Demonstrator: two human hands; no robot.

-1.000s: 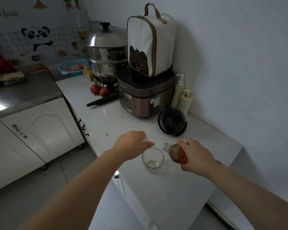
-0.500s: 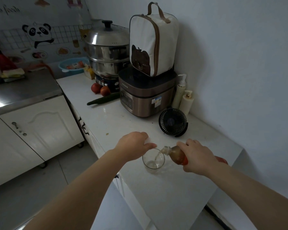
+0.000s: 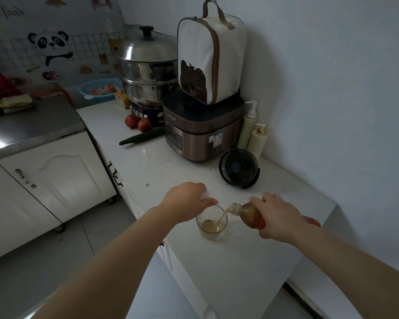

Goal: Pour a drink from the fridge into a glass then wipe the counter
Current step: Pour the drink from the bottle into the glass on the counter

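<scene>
A clear glass (image 3: 212,229) stands on the white counter (image 3: 240,272) near its front edge, with a little amber drink in the bottom. My right hand (image 3: 280,218) grips a plastic bottle (image 3: 249,214) of brown drink with a red label. The bottle is tipped to the left, its open neck over the glass rim, and a stream is falling in. My left hand (image 3: 186,203) sits curled just left of the glass, its thumb by the rim, with a small white thing (image 3: 207,195) held in its fingers.
A black desk fan (image 3: 238,168) stands just behind the glass. Further back are a rice cooker (image 3: 200,134) with a white bag (image 3: 211,58) on top, a steel steamer (image 3: 148,72), two pump bottles (image 3: 255,134), a cucumber (image 3: 142,137) and two tomatoes (image 3: 138,123).
The bottle has tipped further and its neck moved over the glass. Drink now streams out and the level in the glass has risen. My left hand stays beside the glass.
</scene>
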